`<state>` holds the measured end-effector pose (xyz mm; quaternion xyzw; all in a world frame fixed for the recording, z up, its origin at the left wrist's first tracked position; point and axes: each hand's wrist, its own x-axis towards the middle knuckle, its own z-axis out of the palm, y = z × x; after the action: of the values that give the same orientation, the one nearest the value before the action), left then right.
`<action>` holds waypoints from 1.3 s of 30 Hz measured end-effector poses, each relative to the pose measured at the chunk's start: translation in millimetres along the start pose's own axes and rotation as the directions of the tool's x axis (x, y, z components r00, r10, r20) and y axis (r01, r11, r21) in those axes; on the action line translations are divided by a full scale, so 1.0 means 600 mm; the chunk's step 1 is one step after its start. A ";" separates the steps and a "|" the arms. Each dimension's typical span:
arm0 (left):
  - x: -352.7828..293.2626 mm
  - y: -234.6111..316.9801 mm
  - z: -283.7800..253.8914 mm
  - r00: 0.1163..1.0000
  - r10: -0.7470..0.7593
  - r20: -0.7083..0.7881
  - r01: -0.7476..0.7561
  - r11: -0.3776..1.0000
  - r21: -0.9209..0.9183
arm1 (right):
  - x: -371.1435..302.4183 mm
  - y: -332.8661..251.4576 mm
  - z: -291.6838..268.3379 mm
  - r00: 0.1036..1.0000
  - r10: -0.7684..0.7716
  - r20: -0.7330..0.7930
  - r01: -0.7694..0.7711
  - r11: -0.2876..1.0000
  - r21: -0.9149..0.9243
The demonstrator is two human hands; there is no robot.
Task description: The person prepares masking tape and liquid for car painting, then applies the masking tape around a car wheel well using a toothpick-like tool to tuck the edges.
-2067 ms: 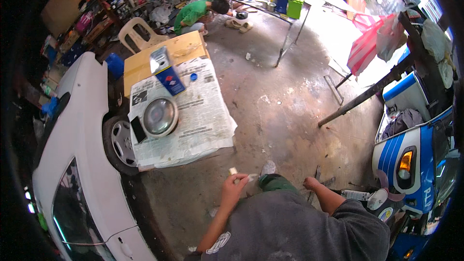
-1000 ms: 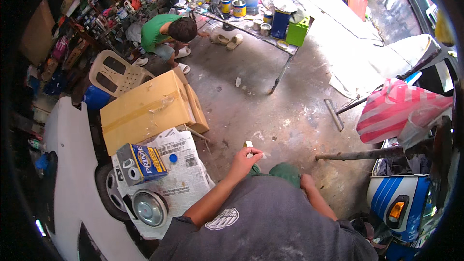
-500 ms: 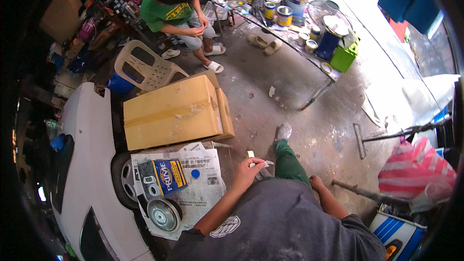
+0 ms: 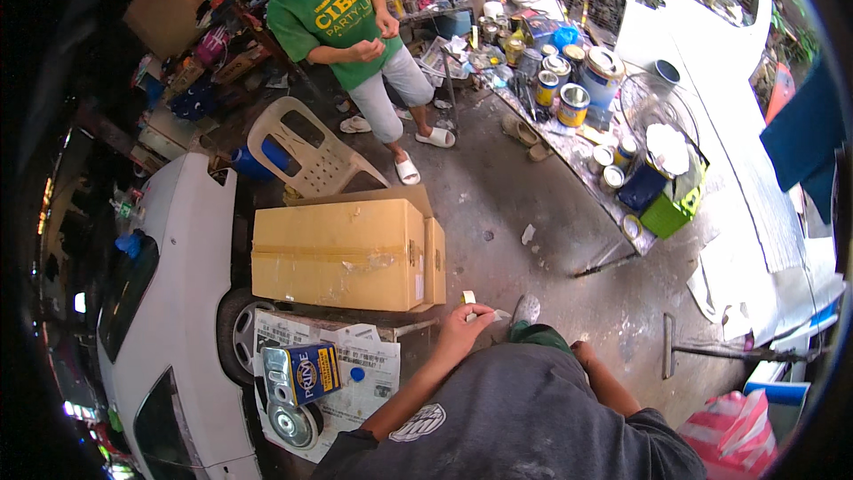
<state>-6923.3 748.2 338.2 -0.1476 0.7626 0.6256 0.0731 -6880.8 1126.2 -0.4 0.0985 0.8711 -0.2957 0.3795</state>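
My left hand (image 4: 465, 331) is in front of my body, its fingers closed on a small pale-yellow roll (image 4: 468, 297) that looks like masking tape. A thin whitish, translucent piece (image 4: 501, 316) sticks out by its fingertips; I cannot make out its material. At my right side hangs my right hand (image 4: 583, 353), partly hidden behind my dark shirt, its fingers not clear. Left of my left arm, newspaper (image 4: 378, 372) covers a low surface. On it are a blue and yellow rectangular can (image 4: 311, 373), a round metal tin (image 4: 291, 424) and a blue cap (image 4: 357, 374).
A large cardboard box (image 4: 338, 253) stands ahead, with a beige plastic chair (image 4: 311, 156) behind it. A person in a green shirt (image 4: 333, 18) stands beyond. Paint cans (image 4: 573, 105) crowd a table at far right. A white car (image 4: 178, 302) flanks my left.
My view has tilted upward, so the scene sits lower and further right. The person in green stands more upright. My left hand still holds the roll.
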 end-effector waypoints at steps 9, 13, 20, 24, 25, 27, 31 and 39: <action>0.093 0.026 0.062 0.993 -0.004 -0.122 0.010 0.999 0.043 | 0.109 -0.025 -0.125 0.988 0.020 0.154 -0.030 0.998 0.058; 0.117 0.039 0.069 0.994 0.001 -0.112 0.003 0.999 0.032 | 0.201 0.101 -0.115 0.939 -0.292 0.180 0.294 0.956 0.015; 0.141 0.032 0.059 0.992 -0.007 -0.125 0.006 1.000 -0.008 | 0.190 0.000 -0.131 0.953 -0.254 0.166 0.296 0.899 -0.322; 0.170 0.037 0.043 0.991 -0.003 -0.132 0.000 1.000 -0.026 | 0.158 -0.087 -0.159 0.985 -0.029 0.171 0.057 0.985 -0.160; 0.177 0.037 0.039 0.991 -0.012 -0.135 0.008 0.999 -0.033 | 0.155 -0.109 -0.170 0.991 -0.045 0.123 0.065 0.983 -0.169; 0.192 0.039 0.028 0.990 -0.014 -0.144 0.009 0.999 -0.031 | 0.160 -0.167 -0.187 0.996 -0.080 0.029 0.084 0.979 -0.186; 0.217 0.046 -0.010 0.981 -0.018 -0.191 0.021 1.000 0.011 | 0.207 -0.384 -0.245 0.962 -0.254 0.102 0.242 0.963 0.115; 0.301 0.050 -0.137 0.933 -0.129 -0.336 0.088 0.987 -0.132 | 0.219 -0.974 -0.314 0.815 -0.576 0.061 0.251 0.447 0.858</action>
<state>-7097.8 648.8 329.5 -0.3003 0.7169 0.6282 -0.0352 -7316.8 759.6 263.7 -0.0103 0.5462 -0.7613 0.3494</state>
